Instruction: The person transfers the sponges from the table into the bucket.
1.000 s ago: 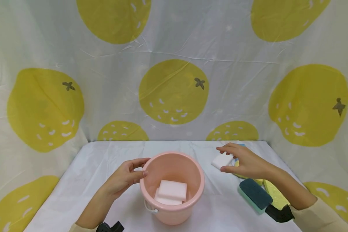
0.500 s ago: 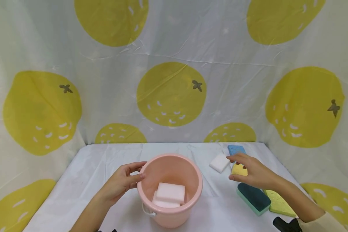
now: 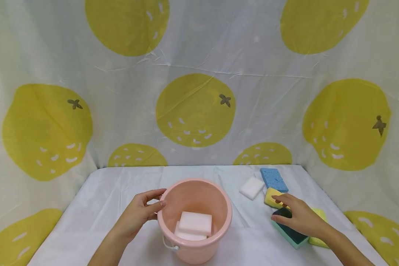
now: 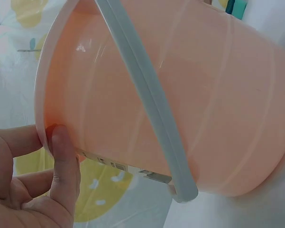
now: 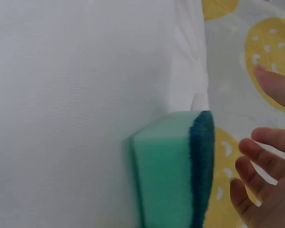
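Note:
A pink bucket (image 3: 196,253) stands upright in the middle of the table. Two white sponges (image 3: 195,222) lie stacked inside it. My left hand (image 3: 136,214) pinches its left rim between thumb and fingers; the left wrist view shows this grip beside the pale handle (image 4: 149,95). Over a green sponge with a dark scouring top (image 3: 292,237), my right hand (image 3: 300,217) hovers with its fingers spread and nothing between them. From the right wrist view, a gap shows between the fingers and that green sponge (image 5: 163,171).
Behind the right hand lie a small yellow sponge (image 3: 270,197), a blue sponge (image 3: 274,180) and a white sponge (image 3: 252,187). A yellow-green sponge (image 3: 320,213) is partly hidden under the right forearm. Lemon-print cloth (image 3: 199,48) walls the white table at the back and sides.
My right hand has moved from near the white sponge back toward me, to above the green sponge. The left hand keeps its hold on the bucket rim.

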